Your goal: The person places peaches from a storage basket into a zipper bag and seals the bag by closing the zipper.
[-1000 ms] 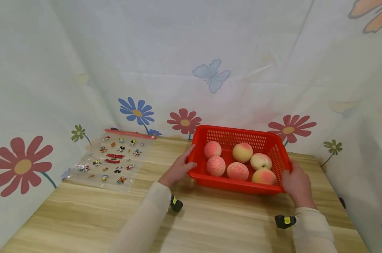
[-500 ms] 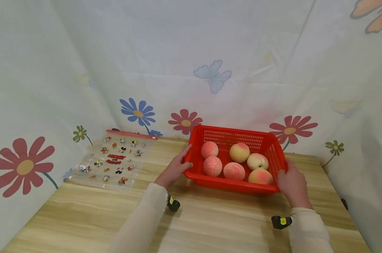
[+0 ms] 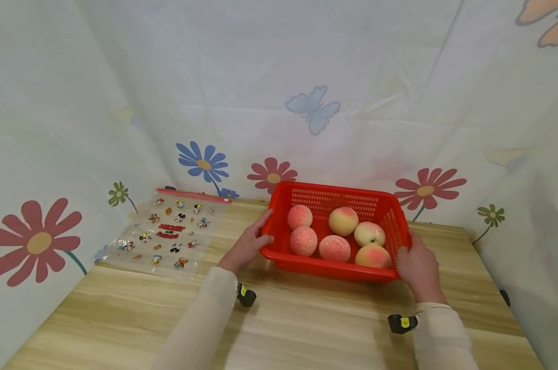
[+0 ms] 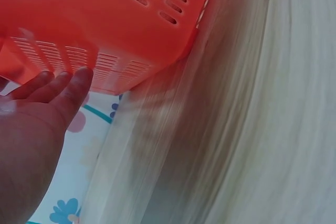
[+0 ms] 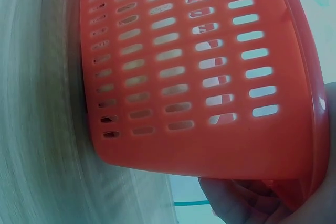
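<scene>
A red plastic basket [image 3: 336,264] with slotted walls is near the back of the table, and several peaches [image 3: 343,221] lie in it, some pink, some yellowish. At its left end my left hand [image 3: 247,248] holds the rim, thumb at the front corner. The left wrist view shows its long fingers [image 4: 58,90] against the outer wall, below the rim. My right hand [image 3: 420,267] grips the right end, thumb over the rim; in the right wrist view its fingers [image 5: 236,198] curl beneath the edge. Whether the basket's base touches the table, I cannot tell.
A clear zip bag [image 3: 168,234] with a red seal and cartoon prints lies flat at the table's back left. Flower-printed cloth walls [image 3: 325,149] close in the back and sides of the wooden table [image 3: 307,324].
Both hands and the basket, peaches inside, have moved a little to the left. The hold on each end looks the same, and the bag has stayed in place.
</scene>
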Motion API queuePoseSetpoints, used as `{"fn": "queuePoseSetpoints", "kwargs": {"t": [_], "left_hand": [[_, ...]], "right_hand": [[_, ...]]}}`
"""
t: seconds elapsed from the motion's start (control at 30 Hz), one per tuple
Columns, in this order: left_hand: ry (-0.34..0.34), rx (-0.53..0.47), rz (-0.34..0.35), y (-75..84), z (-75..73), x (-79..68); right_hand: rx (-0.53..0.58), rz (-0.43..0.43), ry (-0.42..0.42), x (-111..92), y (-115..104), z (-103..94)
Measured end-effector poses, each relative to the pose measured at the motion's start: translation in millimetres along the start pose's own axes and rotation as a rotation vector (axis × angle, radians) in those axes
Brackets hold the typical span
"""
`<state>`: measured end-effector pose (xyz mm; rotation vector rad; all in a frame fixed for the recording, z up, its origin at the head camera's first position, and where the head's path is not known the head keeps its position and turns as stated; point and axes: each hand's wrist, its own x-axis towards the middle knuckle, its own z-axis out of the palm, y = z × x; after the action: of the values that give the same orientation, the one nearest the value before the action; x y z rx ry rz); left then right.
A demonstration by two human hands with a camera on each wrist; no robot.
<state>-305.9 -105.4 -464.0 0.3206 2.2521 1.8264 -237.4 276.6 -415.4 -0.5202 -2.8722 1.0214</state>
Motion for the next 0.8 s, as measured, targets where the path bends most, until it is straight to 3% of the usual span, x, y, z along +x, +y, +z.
{"fn": "queuePoseSetpoints", "kwargs": {"t": [0.8], "left_hand": [[0.043,0.003,0.004,-6.2,-26.4,-10.7]], "right_hand": [[0.004,-0.066,0.002,-7.2,-19.1,15.4]]}}
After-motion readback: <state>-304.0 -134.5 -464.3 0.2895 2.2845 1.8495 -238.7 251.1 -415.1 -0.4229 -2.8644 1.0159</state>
